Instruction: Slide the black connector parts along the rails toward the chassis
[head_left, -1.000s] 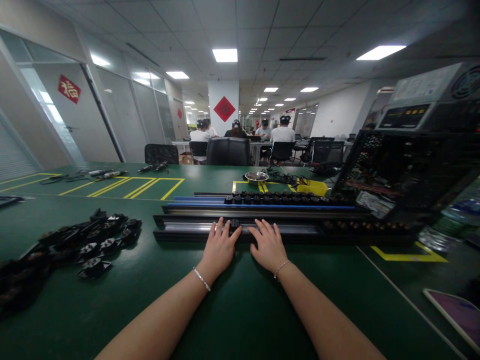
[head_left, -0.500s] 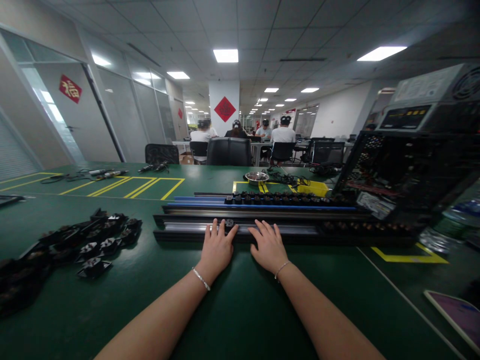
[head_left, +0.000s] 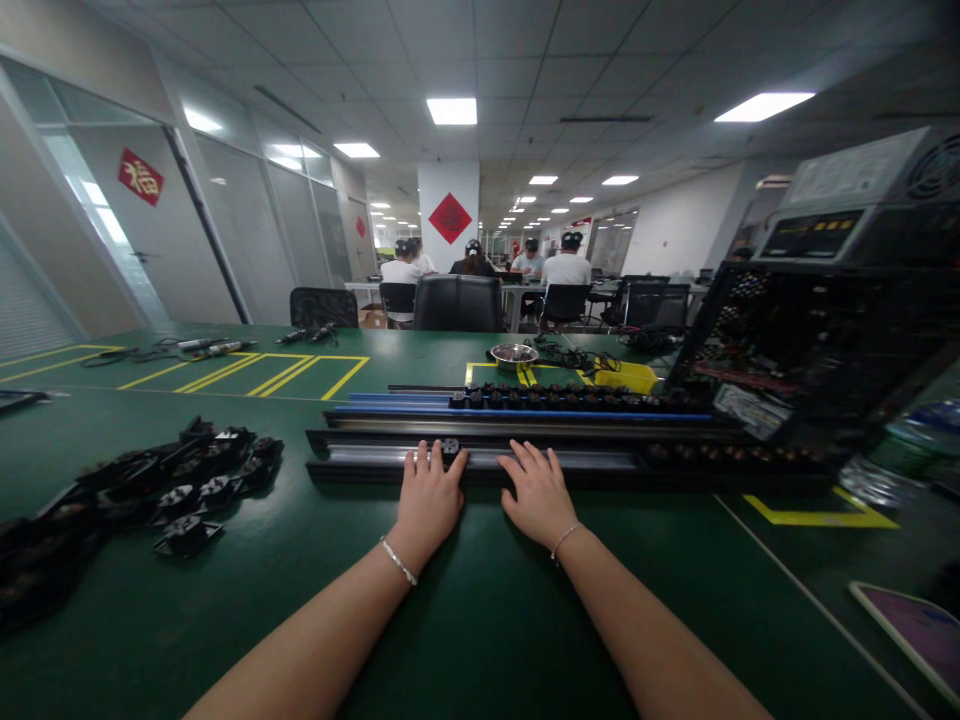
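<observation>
My left hand (head_left: 430,500) lies over a long black rail (head_left: 607,465) with a shiny channel. Between its thumb and forefinger sits a small black socket module (head_left: 450,448), in the channel. My right hand (head_left: 537,492) rests on the same rail a little to the right, fingers spread and holding nothing. More modules (head_left: 735,453) fill the rail's right end. Behind it runs another rail with a blue strip (head_left: 367,402) and a row of black modules (head_left: 555,398).
A heap of loose black modules (head_left: 202,490) lies at the left. Farther back are a metal bowl (head_left: 514,355), a yellow tray (head_left: 628,377) and cables. An open computer case (head_left: 795,350) and a phone (head_left: 911,630) are at the right. People (head_left: 566,268) sit in the background.
My left hand and the socket module have slid slightly left along the rail. My right hand has stayed in place.
</observation>
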